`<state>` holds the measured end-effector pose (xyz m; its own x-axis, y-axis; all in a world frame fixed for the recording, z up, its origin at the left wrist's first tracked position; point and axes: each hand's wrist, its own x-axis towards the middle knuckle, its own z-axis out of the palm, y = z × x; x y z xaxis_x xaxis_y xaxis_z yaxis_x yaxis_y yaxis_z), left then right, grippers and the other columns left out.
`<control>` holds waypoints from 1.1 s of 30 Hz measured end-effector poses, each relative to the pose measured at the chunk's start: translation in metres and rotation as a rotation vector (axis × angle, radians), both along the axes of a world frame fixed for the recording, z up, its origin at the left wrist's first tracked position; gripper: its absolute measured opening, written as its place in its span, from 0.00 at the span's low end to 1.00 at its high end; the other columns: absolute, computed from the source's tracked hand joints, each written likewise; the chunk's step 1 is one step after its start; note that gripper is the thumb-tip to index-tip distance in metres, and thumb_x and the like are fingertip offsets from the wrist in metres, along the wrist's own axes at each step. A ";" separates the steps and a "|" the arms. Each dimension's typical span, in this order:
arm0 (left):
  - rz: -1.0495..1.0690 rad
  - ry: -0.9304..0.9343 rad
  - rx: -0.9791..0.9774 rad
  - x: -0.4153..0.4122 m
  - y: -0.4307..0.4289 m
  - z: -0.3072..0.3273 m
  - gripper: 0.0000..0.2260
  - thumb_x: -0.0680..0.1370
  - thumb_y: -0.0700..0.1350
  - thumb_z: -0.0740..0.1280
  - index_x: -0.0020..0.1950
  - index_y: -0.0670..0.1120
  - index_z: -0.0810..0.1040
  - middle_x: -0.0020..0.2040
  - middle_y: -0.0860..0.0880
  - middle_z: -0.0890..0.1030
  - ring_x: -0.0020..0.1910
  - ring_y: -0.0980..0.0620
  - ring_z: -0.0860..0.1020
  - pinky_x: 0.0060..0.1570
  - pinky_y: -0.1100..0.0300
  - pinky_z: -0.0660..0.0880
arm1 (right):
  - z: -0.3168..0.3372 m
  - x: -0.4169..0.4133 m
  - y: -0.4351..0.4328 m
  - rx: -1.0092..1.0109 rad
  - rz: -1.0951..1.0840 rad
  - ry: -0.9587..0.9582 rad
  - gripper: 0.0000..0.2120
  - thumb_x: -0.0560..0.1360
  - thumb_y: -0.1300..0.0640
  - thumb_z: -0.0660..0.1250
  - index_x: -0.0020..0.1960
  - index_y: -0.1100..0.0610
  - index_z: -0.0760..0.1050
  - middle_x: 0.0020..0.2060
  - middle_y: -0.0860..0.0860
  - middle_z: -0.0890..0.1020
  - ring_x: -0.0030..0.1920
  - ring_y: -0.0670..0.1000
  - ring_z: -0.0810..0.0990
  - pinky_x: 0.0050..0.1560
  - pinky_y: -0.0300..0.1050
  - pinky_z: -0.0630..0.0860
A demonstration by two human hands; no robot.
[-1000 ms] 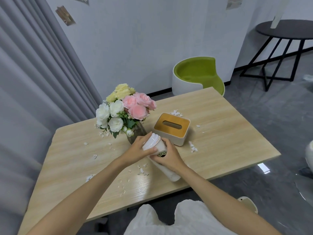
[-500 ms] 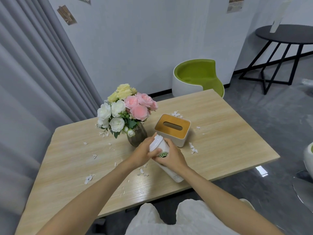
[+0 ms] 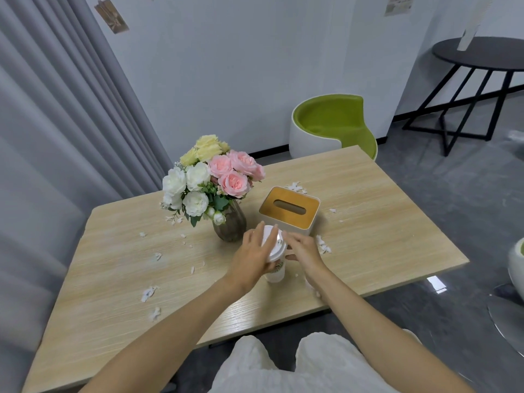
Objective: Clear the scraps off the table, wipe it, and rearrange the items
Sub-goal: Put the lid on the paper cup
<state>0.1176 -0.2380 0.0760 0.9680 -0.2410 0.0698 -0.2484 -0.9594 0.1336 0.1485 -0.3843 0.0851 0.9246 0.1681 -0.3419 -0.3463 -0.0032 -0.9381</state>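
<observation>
Cup (image 3: 275,272), white with a green mark on its wall and a white lid (image 3: 272,245), stands on the desk (image 3: 368,239) straight ahead of the person, not far from the near edge. Its long axis runs upright or very nearly so, with the lid on top. It sits between the two hands. The left hand (image 3: 251,258) is the nearer one and has it: the palm lies against the cup's left side and the fingers curl over the lid and round the upper wall. The right hand (image 3: 306,251) is just beside the cup on the other side, fingers fairly straight and reaching toward the lid's rim. Blur hides whether they touch it or grip it, so I cannot tell. Just behind the cup to the left is the vase (image 3: 230,226), and just behind to the right is the tissue box (image 3: 289,209), both near but apart from it. White scraps (image 3: 148,293) lie scattered over the wood, some close by the right wrist and round the cup's foot. As I judge it, the coming move turns on that upright axis and the tight spot. With the left hand already round the top, the cup is best carried straight up before going sideways, so it clears the vase and box. A sideways push at lid height could tip it onto the scraps.
</observation>
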 end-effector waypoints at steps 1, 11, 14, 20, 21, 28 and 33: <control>-0.008 0.008 -0.009 -0.001 -0.001 -0.003 0.36 0.76 0.47 0.68 0.78 0.48 0.51 0.76 0.42 0.53 0.70 0.42 0.58 0.60 0.53 0.72 | -0.004 -0.001 0.000 -0.015 0.004 -0.008 0.06 0.77 0.55 0.65 0.50 0.53 0.81 0.46 0.51 0.84 0.49 0.50 0.81 0.44 0.42 0.78; 0.007 0.300 -0.350 0.002 -0.002 -0.012 0.44 0.74 0.63 0.64 0.78 0.43 0.44 0.77 0.46 0.48 0.74 0.46 0.48 0.73 0.49 0.54 | -0.010 0.002 -0.002 -0.038 -0.126 0.129 0.02 0.74 0.59 0.70 0.45 0.56 0.81 0.43 0.51 0.83 0.46 0.49 0.80 0.42 0.42 0.78; 0.241 0.335 -0.802 0.008 -0.005 -0.012 0.32 0.79 0.60 0.56 0.78 0.48 0.50 0.74 0.48 0.58 0.73 0.48 0.55 0.72 0.50 0.56 | -0.009 0.004 -0.003 -0.056 -0.117 0.155 0.03 0.73 0.59 0.70 0.46 0.59 0.81 0.44 0.54 0.83 0.45 0.51 0.80 0.45 0.45 0.79; 0.605 0.320 -1.202 0.008 -0.020 -0.017 0.16 0.82 0.48 0.60 0.69 0.47 0.70 0.64 0.47 0.74 0.57 0.52 0.73 0.48 0.65 0.71 | -0.009 0.010 -0.005 -0.198 -0.061 0.161 0.03 0.73 0.61 0.69 0.43 0.60 0.81 0.48 0.56 0.83 0.45 0.53 0.81 0.48 0.48 0.81; 0.601 0.300 -1.214 0.007 -0.020 -0.019 0.14 0.81 0.48 0.60 0.66 0.46 0.72 0.61 0.46 0.75 0.54 0.53 0.74 0.45 0.66 0.71 | -0.010 0.011 -0.005 -0.219 -0.047 0.169 0.03 0.74 0.61 0.69 0.43 0.59 0.81 0.48 0.55 0.83 0.45 0.53 0.81 0.50 0.50 0.81; 0.572 0.243 -1.148 0.011 -0.019 -0.022 0.13 0.80 0.47 0.63 0.62 0.44 0.73 0.55 0.48 0.77 0.54 0.52 0.75 0.41 0.71 0.70 | -0.005 0.006 0.005 -0.332 -0.055 0.121 0.06 0.76 0.63 0.64 0.42 0.60 0.79 0.46 0.54 0.81 0.50 0.52 0.78 0.48 0.44 0.75; 0.592 0.203 -1.144 0.011 -0.021 -0.023 0.13 0.80 0.47 0.63 0.62 0.42 0.73 0.56 0.46 0.77 0.55 0.49 0.76 0.42 0.70 0.71 | -0.003 0.004 0.006 -0.340 -0.037 0.114 0.09 0.77 0.64 0.61 0.39 0.61 0.76 0.40 0.52 0.77 0.44 0.50 0.74 0.37 0.39 0.70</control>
<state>0.1286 -0.2593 0.0527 0.9237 0.3210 -0.2091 0.2912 -0.2339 0.9276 0.1525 -0.3780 0.0817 0.8807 -0.0064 -0.4737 -0.4544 -0.2943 -0.8408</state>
